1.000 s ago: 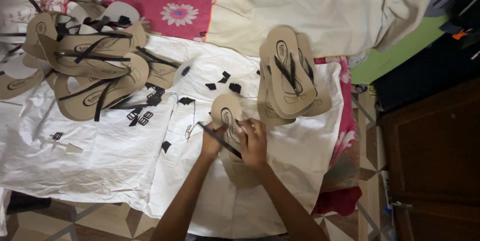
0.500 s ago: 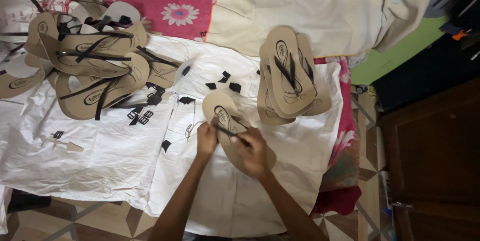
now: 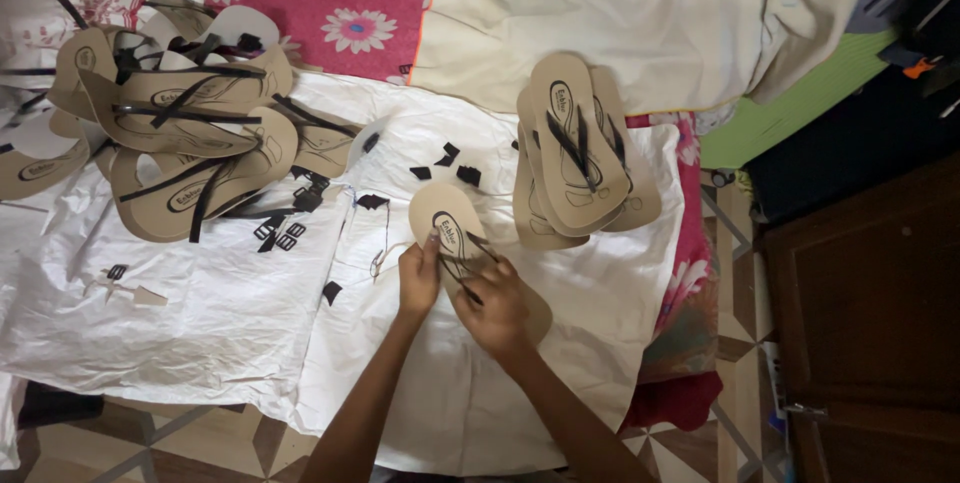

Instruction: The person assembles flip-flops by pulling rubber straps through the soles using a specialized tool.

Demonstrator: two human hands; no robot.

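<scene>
One tan flip-flop sole (image 3: 447, 226) lies under the two hands, near the middle of the white plastic sheet (image 3: 200, 343) spread over the floor. To its right stands one neat stack of finished tan flip-flops (image 3: 575, 153) with black straps; how many are in it cannot be counted. At the upper left sprawls a looser heap of flip-flops (image 3: 170, 133), also too tangled to count. Between them, scattered on the sheet, lie several small black strap pieces (image 3: 447, 158), at least ten. The left hand (image 3: 418, 278) grips the sole's left edge, its fingers curled and closed on the rim. The right hand (image 3: 495, 305) lies over the sole's lower half, covering it, its fingers bent and pinched on the thin black strap (image 3: 470, 253) that crosses the sole. The sole's rounded toe end sticks out beyond both hands, pointing up and left. Both forearms come in from the bottom edge, slanting toward each other, with the wrists close together.
</scene>
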